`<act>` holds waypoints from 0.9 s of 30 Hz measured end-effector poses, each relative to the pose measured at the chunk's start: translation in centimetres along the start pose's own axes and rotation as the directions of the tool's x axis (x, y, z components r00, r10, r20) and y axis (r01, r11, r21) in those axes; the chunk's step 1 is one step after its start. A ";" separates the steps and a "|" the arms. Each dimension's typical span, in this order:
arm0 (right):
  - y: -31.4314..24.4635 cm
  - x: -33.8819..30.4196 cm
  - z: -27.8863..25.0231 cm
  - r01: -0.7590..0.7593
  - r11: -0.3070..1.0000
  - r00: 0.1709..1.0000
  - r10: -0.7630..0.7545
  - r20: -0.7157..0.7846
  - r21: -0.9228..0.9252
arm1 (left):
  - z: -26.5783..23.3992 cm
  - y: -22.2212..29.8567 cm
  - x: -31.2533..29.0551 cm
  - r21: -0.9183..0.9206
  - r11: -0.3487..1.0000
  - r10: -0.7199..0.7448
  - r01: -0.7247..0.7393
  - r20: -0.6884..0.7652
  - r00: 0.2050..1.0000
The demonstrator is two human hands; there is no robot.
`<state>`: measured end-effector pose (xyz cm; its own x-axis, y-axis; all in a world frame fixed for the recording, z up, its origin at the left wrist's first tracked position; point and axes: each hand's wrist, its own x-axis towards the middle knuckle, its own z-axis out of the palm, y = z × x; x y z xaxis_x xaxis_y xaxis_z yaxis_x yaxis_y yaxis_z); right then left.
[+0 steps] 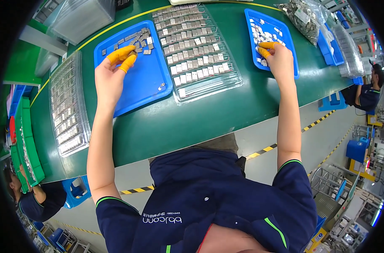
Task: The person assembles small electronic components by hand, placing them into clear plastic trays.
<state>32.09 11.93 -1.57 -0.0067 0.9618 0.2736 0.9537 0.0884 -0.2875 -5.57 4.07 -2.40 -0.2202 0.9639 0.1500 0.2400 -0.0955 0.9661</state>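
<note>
– What's each hand doing?
– My left hand (111, 71) pinches at small metal parts (138, 41) on the blue tray (145, 84) at eleven o'clock; my right hand (278, 57) pinches at one o'clock, its catch hidden

Bare green table (192, 122) lies open near the body — blue trays (145, 84) and clear tray (196, 55) crowd beyond.

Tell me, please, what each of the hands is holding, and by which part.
Left hand pinches a small grey metal piece by its edge over the left blue tray. Right hand is closed among pieces in the right blue tray; its hold cannot be told.
</note>
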 end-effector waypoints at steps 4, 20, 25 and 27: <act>-0.2 0.0 -0.2 0.067 0.997 0.996 -0.070 -0.062 -0.048 | 0.0 0.3 -0.4 -0.091 0.996 0.024 -0.024 -0.002 1.000; 1.0 0.3 -0.5 0.116 0.985 0.993 -0.116 0.005 -0.126 | 1.3 0.9 -1.8 -0.107 0.991 0.080 -0.082 -0.027 0.996; 0.2 -0.3 -1.3 0.044 0.989 0.997 -0.034 0.072 -0.140 | 1.4 1.0 -1.8 -0.174 0.984 0.033 -0.021 0.066 0.997; 0.3 -0.3 -1.3 0.055 0.985 0.995 -0.041 0.088 -0.162 | 1.5 1.0 -1.8 -0.172 0.985 0.031 -0.021 0.053 0.998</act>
<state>32.76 11.34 -0.54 -0.0726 0.9764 0.2036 0.9880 0.0983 -0.1195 -3.53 2.61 -2.06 -0.1622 0.9723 0.1685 0.0780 -0.1576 0.9844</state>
